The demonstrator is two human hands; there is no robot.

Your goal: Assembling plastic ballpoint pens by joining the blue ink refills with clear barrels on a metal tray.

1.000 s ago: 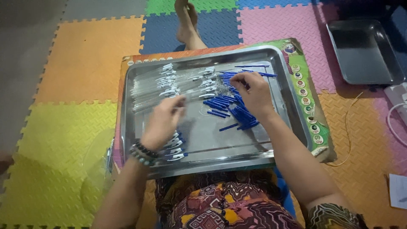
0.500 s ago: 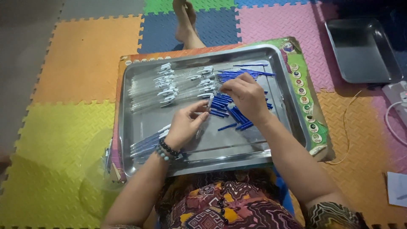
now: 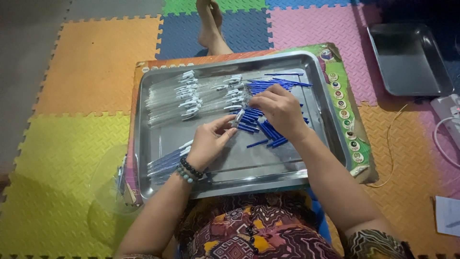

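One clear pen barrel with a white clip [image 3: 238, 116] was held above the middle of the steel tray [image 3: 153, 139], pinched between the two hands; the left hand [image 3: 208, 140] had its thumb and fingertips closed on the lower end, the right hand [image 3: 279, 109] curled over the upper end with fingers bent, and the part of the barrel under those fingers was hidden; whether anything blue was going into it could not be made out. Just beside and beneath the right hand lay a heap of blue refills [image 3: 261, 127], too overlapped to count, with some stray ones fanned toward the far rim [image 3: 282, 82]. To the left lay the clear barrels with white clips [image 3: 191, 98], in two rough rows, too many and too glassy to number. At the near left corner a small bunch of finished blue-filled pens [image 3: 167, 158] lay, partly covered by the left wrist, which wore two beaded bracelets [image 3: 188, 171]. One tray sat on one printed cardboard board [image 3: 352, 124], the board's near edge hidden by a patterned lap; a second, dark tray [image 3: 407, 60] stood well apart at the far right, one corner in shadow. One bare foot [image 3: 211, 26] was cut off by the top edge; a clear plastic container [image 3: 108, 192] at the left was hard to read; foam mat tiles [image 3: 91, 62] lay in several colours.
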